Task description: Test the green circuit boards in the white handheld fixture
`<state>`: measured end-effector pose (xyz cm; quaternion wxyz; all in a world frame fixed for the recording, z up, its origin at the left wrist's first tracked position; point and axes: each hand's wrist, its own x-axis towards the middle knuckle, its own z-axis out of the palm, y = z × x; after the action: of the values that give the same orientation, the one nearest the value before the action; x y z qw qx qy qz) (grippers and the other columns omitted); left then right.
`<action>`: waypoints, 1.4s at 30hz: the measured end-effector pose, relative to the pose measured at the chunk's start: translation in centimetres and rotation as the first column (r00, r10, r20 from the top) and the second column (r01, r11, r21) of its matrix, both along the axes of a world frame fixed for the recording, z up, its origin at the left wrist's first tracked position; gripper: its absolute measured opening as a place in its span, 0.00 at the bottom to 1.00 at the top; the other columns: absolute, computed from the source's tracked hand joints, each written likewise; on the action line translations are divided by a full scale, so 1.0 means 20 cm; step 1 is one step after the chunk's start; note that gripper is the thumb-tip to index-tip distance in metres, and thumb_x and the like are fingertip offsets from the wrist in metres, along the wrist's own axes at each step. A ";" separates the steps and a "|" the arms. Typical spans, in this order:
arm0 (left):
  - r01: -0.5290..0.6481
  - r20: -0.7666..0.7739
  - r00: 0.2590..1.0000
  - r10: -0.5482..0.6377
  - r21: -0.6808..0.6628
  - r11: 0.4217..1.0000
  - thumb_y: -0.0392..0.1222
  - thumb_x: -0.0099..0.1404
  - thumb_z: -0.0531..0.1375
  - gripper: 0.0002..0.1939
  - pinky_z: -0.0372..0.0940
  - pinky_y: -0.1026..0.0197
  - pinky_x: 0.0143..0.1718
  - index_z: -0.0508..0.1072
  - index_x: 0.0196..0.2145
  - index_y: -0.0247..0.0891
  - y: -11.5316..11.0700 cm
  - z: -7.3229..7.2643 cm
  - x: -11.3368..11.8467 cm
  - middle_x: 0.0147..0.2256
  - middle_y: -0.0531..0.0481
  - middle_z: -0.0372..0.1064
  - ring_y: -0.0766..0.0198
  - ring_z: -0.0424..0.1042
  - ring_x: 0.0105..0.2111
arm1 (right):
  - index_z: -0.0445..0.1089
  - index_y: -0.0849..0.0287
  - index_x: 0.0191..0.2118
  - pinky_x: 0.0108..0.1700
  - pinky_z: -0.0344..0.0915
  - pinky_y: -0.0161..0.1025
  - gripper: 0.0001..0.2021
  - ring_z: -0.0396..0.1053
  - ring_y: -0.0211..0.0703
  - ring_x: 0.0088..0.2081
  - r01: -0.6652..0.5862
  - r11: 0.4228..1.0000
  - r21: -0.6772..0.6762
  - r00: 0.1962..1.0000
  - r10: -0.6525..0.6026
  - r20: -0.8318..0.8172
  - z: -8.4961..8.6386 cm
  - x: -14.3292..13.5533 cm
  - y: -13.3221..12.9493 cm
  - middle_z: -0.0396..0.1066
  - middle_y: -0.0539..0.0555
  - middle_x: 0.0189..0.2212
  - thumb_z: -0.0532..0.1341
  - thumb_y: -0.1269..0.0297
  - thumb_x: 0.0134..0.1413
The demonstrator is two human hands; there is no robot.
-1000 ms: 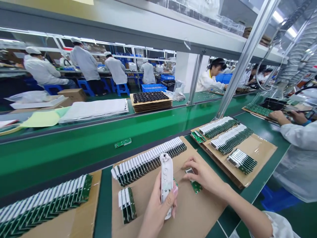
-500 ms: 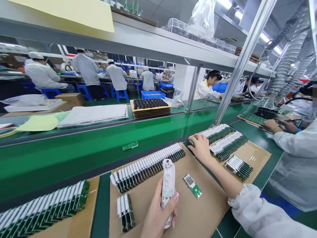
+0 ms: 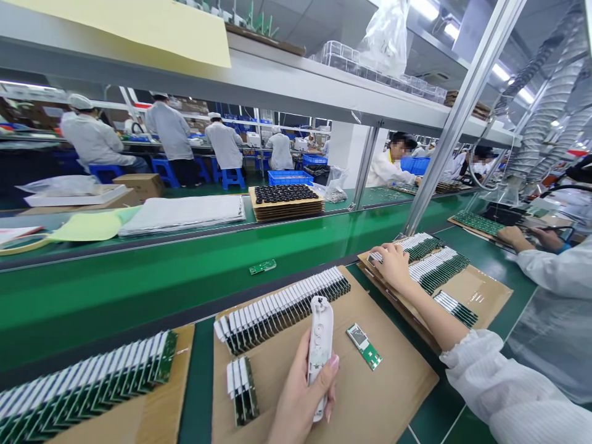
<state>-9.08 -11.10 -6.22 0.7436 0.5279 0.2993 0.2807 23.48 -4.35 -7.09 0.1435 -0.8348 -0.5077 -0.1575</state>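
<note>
My left hand [image 3: 309,382] is closed around a long white plastic shell [image 3: 320,345], its hollow inner side facing me, held upright over the middle cardboard sheet [image 3: 370,407]. My right hand [image 3: 393,266] reaches to the right-hand cardboard [image 3: 493,287]. Its bent fingers pinch a circuit board [image 3: 375,257] at the left end of the back row; the fingers partly cover this board. A loose green circuit board [image 3: 364,346] lies flat to the right of the shell. Behind the shell stands a long row of white-topped boards [image 3: 282,311], with a short group of boards [image 3: 242,390] in front.
More boards [image 3: 92,382] stand in a row at left. A single board [image 3: 263,266] lies on the green conveyor belt [image 3: 185,271]. Overhead runs a shelf [image 3: 296,74], held by a slanted metal post [image 3: 456,123]. A co-worker's hands [image 3: 513,237] are at the right.
The board on the belt has shifted to the right. My right fingers have moved slightly at the row's left end. My left hand keeps its hold on the shell. The view has turned slightly.
</note>
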 end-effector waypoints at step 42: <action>-0.452 0.105 0.887 0.449 0.000 0.892 0.44 0.64 0.60 0.12 0.56 0.69 0.16 0.63 0.43 0.40 0.02 0.06 -0.04 0.25 0.56 0.57 0.70 0.56 0.20 | 0.69 0.55 0.48 0.40 0.68 0.38 0.16 0.70 0.40 0.37 -0.489 0.805 0.335 0.236 0.492 -0.838 0.13 -0.62 -0.34 0.71 0.53 0.40 0.60 0.54 0.56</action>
<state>-9.87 -10.78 -4.98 0.6659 0.4382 0.3718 0.4758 11.00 -11.15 -4.42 0.4338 -0.5817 -0.5828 0.3659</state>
